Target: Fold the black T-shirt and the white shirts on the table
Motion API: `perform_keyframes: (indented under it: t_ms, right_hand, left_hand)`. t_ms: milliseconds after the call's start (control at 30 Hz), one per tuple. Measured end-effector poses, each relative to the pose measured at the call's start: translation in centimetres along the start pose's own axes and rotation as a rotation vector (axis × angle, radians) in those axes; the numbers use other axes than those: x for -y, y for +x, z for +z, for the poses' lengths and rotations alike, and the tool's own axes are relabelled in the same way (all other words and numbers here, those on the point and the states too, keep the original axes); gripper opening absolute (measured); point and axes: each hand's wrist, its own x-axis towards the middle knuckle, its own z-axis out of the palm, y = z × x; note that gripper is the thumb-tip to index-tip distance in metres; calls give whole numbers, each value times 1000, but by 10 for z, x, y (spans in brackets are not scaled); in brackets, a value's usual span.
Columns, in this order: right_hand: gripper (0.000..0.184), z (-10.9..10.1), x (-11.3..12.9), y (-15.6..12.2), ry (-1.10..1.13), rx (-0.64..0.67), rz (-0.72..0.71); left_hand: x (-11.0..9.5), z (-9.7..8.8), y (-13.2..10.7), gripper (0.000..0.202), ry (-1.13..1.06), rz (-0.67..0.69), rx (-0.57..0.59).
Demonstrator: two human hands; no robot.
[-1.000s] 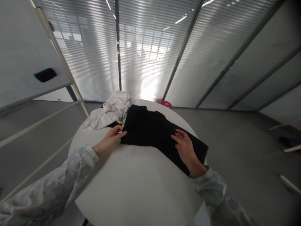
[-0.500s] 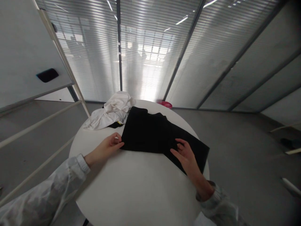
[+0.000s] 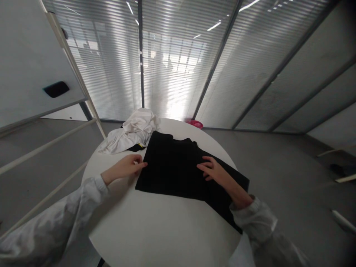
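A black garment, apparently a T-shirt [image 3: 172, 167] with a notched neckline at its far edge, lies spread on the round white table [image 3: 167, 233]. Its dark cloth, or a flat black panel under it, stretches out to the right; I cannot tell which. At the garment's left edge my left hand [image 3: 124, 168] is closed, thumb and forefinger pinching the border. My right hand [image 3: 215, 170] lies over the right part of the cloth, fingers bent loosely and apart, with no fold visible between them.
A crumpled white cloth [image 3: 136, 128] lies on the table's far left, with a black and yellow piece under it. Behind the table shows a pink basket [image 3: 194, 124]. A whiteboard [image 3: 30, 66] on a white frame stands at left. Blinds cover the glass wall behind.
The garment's near edge has come down toward me and lies lower on the table. Both hands are slightly higher, the left now at the side edge rather than the near corner.
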Motion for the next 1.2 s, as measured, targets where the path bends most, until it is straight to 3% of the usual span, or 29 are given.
perform_keyframes:
  t_ms: [100,200,300,400,500,733,867,1000,1100,1200]
  right_hand:
    - [74,9,16,50,-136,-151,-56]
    - [60,24,20,88,-259,-302,-82]
    - [40,38,10,105,-161,-366,-155]
    - [34,45,-3,110,-35,-344,-258]
    - [32,47,-7,110,-58,-311,-324]
    - [47,55,0,106,-403,-341,-417]
    - [31,50,2,105,-249,-362,-380]
    - [31,45,-1,105,-42,-491,-419]
    - [47,47,-5,105,-7,-526,-349]
    - [64,48,-9,106,-113,-529,-312]
  left_hand:
    - [-10,-5,55,52,-9,-75,-249]
    - [-14,4,105,54,18,-104,-496]
    - [-7,20,133,46,14,-30,-602]
    - [4,34,142,34,-105,134,-579]
    - [11,40,143,33,-237,234,-540]
    - [17,40,149,39,-318,198,-550]
    - [25,40,157,44,-300,256,-546]
    - [28,39,158,57,-380,264,-518]
    - [30,38,157,66,-331,206,-513]
    - [33,38,159,64,-198,214,-568]
